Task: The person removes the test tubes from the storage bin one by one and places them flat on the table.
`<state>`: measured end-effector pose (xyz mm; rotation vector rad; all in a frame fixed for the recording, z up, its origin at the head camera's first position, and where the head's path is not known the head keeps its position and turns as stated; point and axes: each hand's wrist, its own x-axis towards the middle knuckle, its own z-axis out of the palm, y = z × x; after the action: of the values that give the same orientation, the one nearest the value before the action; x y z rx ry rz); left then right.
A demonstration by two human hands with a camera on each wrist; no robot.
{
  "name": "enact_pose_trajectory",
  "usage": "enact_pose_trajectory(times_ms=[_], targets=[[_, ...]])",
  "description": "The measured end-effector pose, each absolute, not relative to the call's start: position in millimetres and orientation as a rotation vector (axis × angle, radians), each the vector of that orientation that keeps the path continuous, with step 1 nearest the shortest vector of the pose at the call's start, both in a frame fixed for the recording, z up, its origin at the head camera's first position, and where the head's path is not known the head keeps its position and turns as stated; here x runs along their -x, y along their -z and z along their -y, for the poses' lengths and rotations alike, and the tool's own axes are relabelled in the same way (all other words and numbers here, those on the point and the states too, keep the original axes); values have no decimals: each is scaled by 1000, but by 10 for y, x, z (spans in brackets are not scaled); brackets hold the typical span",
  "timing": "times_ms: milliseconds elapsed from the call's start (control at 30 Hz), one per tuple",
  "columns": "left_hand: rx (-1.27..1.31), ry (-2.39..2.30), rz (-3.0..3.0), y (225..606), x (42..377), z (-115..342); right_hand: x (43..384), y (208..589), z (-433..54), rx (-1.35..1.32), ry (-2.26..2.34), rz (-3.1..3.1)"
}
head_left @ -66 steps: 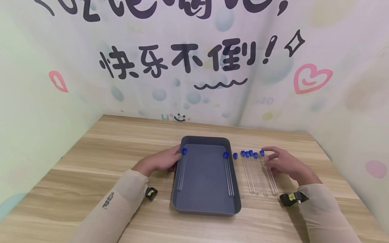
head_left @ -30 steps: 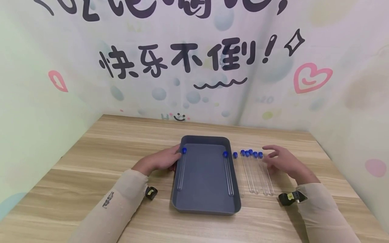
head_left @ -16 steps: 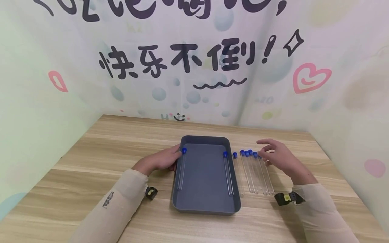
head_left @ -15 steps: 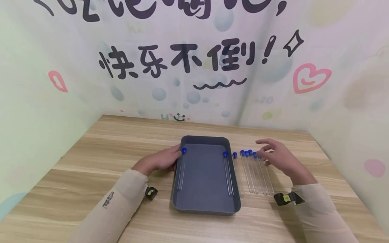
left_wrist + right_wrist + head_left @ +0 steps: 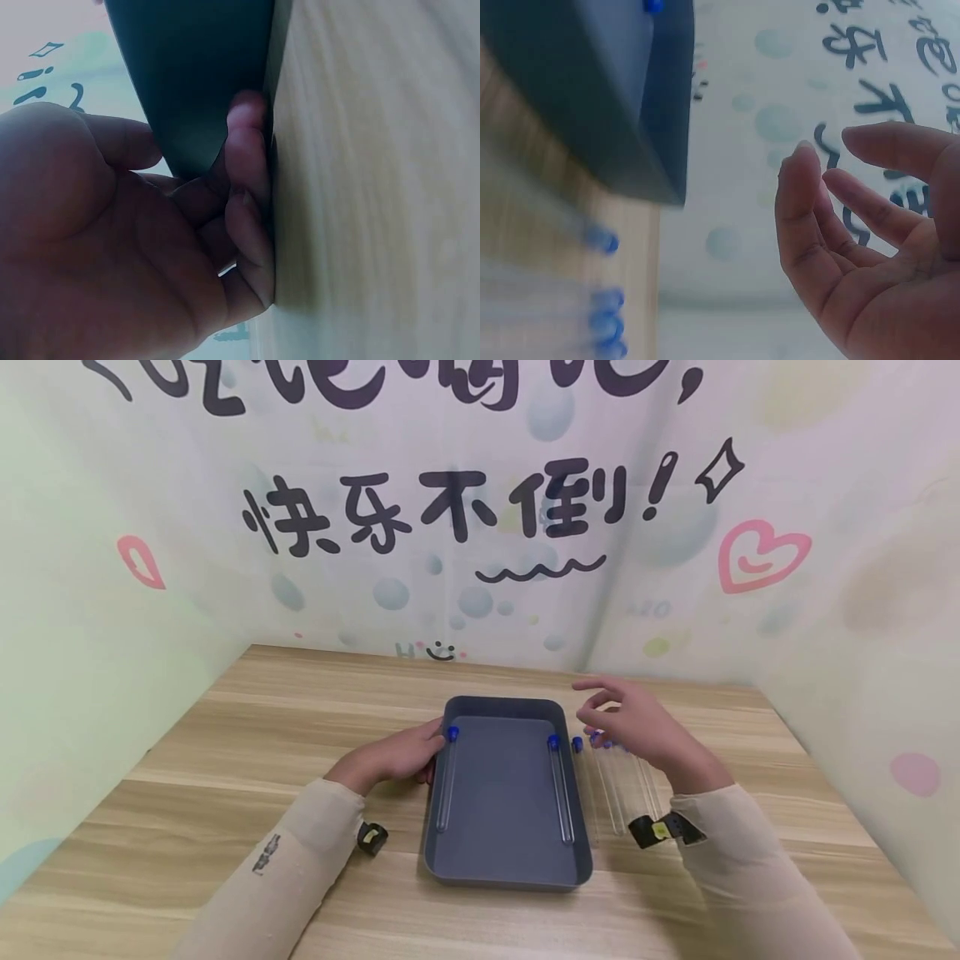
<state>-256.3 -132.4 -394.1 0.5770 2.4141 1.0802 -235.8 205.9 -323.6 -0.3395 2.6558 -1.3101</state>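
A dark grey rectangular tray (image 5: 498, 802) lies on the table. My left hand (image 5: 397, 756) holds its left side; in the left wrist view the thumb is at the rim and curled fingers are against the outer wall. Inside the tray lie two clear test tubes with blue caps, one along the left wall (image 5: 447, 789) and one along the right wall (image 5: 561, 793). My right hand (image 5: 633, 722), fingers loosely bent and holding nothing, hovers over the capped ends of several more test tubes (image 5: 611, 789) beside the tray. It partly hides their caps.
The wooden table (image 5: 337, 893) runs back to a printed cloth (image 5: 465, 552) hanging behind it, with walls on either side. The row of loose test tubes lies close to the tray's right wall.
The outermost right tube was shifted left against the other tubes. My right hand then left it, rising and moving left over the caps. My left hand and the tray stay in place.
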Motion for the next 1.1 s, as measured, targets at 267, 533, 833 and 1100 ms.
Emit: enact_pose_trajectory(times_ms=[267,533,833,1100], targets=[[-553,-1094,-2406,3938,2557,1332,2408,3184,-1593,403,1382,-2543],[-535,-1134,-2371,3918,2544,1342,2542,3327,-1202,401,1401,-2428],[-558,-1166,-2335,3938,2559,1353,2616,3494,-896,353,1416,-2322],[-552,-1181,-2325,3940,2570,1355,2655,3658,-710,247,1465,-2237]])
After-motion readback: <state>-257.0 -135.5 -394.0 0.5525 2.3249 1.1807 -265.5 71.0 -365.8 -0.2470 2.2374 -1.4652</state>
